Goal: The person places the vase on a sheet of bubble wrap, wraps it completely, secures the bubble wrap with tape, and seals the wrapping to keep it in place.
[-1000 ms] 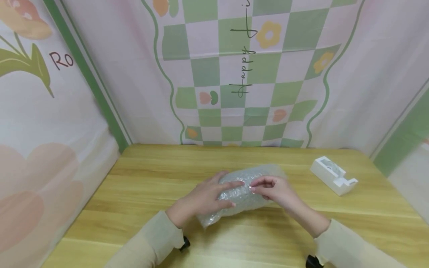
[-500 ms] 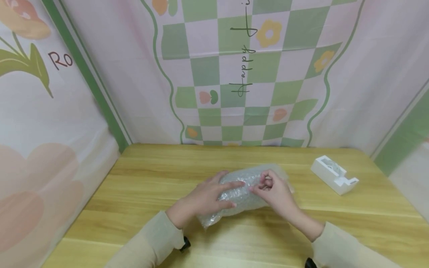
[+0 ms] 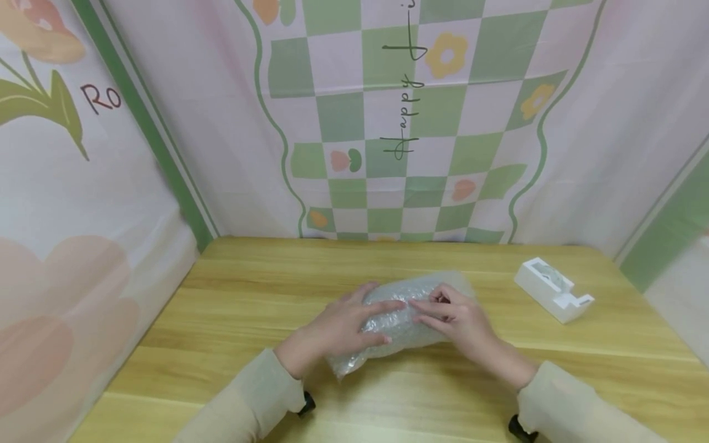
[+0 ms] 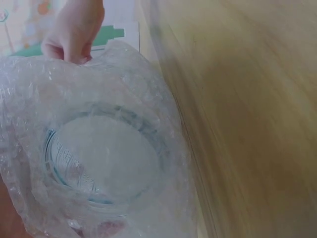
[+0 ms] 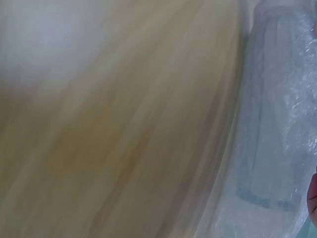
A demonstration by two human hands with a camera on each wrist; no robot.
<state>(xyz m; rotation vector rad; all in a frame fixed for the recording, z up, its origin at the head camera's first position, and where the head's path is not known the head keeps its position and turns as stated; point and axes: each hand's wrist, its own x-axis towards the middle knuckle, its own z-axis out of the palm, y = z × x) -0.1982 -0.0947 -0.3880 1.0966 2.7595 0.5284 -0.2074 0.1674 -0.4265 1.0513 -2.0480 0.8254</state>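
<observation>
A bundle of clear bubble wrap (image 3: 451, 282) lies slantwise on the table. Through its layers the left wrist view shows a round ridged glass (image 4: 74, 163), seen end-on. My left hand (image 3: 346, 329) rests across the bundle's left part, fingers spread and fairly straight, thumb at the near side. Just right of the left index fingertip, my right hand (image 3: 462, 320) touches the top of the wrap with its index finger and thumb, which stand slightly apart; its other fingers are bent. In the right wrist view, the wrapped glass (image 5: 270, 124) appears lengthwise at the right edge.
A white tape dispenser (image 3: 554, 292) with a roll of clear tape stands at the right back of the wooden table (image 3: 249, 271). A patterned curtain (image 3: 382, 123) hangs right behind the table's far edge, and another covers the left side.
The right index finger and thumb were pinched together at the wrap; the hand shifted slightly, and now they are apart on it. The left hand and the bundle have stayed in place.
</observation>
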